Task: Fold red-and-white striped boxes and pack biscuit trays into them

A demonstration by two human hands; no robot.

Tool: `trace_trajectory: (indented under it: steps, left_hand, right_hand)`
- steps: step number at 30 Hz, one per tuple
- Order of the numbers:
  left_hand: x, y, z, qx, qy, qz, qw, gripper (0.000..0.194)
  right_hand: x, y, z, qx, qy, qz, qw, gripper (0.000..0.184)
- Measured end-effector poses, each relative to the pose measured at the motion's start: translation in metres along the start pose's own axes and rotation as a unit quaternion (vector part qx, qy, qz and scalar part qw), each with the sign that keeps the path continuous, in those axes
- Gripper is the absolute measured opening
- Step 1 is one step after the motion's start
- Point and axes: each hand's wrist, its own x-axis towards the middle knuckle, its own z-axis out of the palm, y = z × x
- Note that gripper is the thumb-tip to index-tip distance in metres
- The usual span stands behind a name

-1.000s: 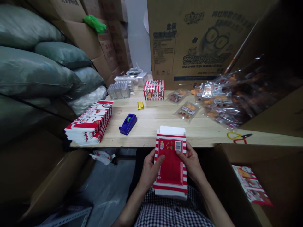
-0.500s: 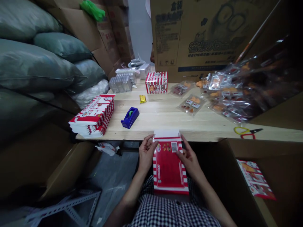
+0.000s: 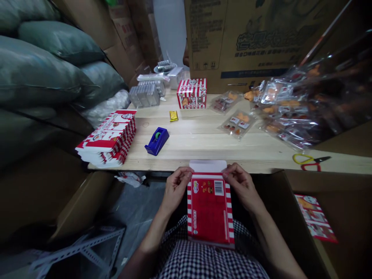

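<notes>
Over my lap lies a flat red-and-white striped carton (image 3: 209, 211), its printed side with a barcode facing up and a white flap at its far end. My left hand (image 3: 178, 188) pinches the carton's far left corner between thumb and fingers. At the far right corner, my right hand (image 3: 240, 186) pinches it the same way. Beyond them on the table stand a blue tape dispenser (image 3: 157, 141) with green tape, a small yellow packet (image 3: 173, 116) and a made-up striped box (image 3: 192, 94). A stack of flat cartons (image 3: 109, 133) sits at the table's left end.
Clear-bagged toy food sets (image 3: 237, 123) lie on the wooden table (image 3: 192, 145), heaped at the right. Scissors (image 3: 310, 161) rest near its right front edge. An open cardboard box (image 3: 343, 193) stands at my right, holding a printed packet (image 3: 315, 217). Clear plastic cases (image 3: 144, 95) stand at the back.
Both hands have slid from the carton's sides to its far corners. The carton's white flap now stands out between them. The view has tipped downward.
</notes>
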Motion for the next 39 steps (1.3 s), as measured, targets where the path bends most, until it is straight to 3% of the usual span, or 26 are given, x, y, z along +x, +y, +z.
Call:
trace_trajectory:
  steps: [4, 9, 15, 21, 24, 28, 31, 33, 35, 37, 39]
  left_hand:
    - [0.013, 0.008, -0.011, 0.055, -0.058, 0.033, 0.996, 0.023]
    - [0.025, 0.004, -0.015, 0.091, -0.088, 0.053, 0.991, 0.022]
    - [0.013, -0.014, -0.007, 0.102, 0.01, 0.024, 0.995, 0.026]
    - [0.02, -0.008, -0.017, 0.038, -0.063, -0.019, 0.997, 0.027]
    - [0.028, -0.013, -0.019, 0.047, -0.034, -0.013, 0.998, 0.025]
    - [0.036, -0.033, -0.017, 0.044, 0.022, -0.064, 0.997, 0.023]
    - [0.037, -0.039, -0.015, -0.045, 0.034, -0.088, 0.995, 0.023]
    - [0.036, -0.035, -0.015, -0.112, 0.038, -0.102, 0.988, 0.04]
    - [0.036, -0.028, -0.016, -0.149, 0.03, -0.121, 0.981, 0.053]
    - [0.036, -0.021, -0.018, -0.166, 0.003, -0.147, 0.975, 0.046]
    - [0.037, -0.016, -0.019, -0.182, -0.034, -0.179, 0.966, 0.038]
  right_hand:
    - [0.011, -0.009, -0.008, -0.015, -0.036, 0.052, 0.998, 0.027]
    - [0.018, -0.008, -0.005, -0.047, -0.023, 0.082, 0.995, 0.029]
    - [0.019, 0.006, -0.001, -0.049, 0.018, 0.077, 0.996, 0.022]
    - [0.022, 0.012, 0.0, -0.069, -0.004, 0.073, 0.995, 0.018]
    - [0.032, 0.023, 0.004, -0.061, 0.023, 0.07, 0.995, 0.018]
    - [0.044, 0.042, 0.005, -0.046, 0.044, 0.083, 0.995, 0.022]
    - [0.041, 0.045, 0.005, -0.045, 0.047, 0.075, 0.995, 0.02]
    - [0.037, 0.039, 0.007, -0.035, 0.067, 0.059, 0.995, 0.016]
    - [0.034, 0.03, 0.009, -0.002, 0.08, 0.057, 0.995, 0.028]
    - [0.033, 0.023, 0.011, 0.035, 0.073, 0.073, 0.994, 0.058]
    - [0.034, 0.018, 0.011, 0.049, 0.056, 0.099, 0.992, 0.068]
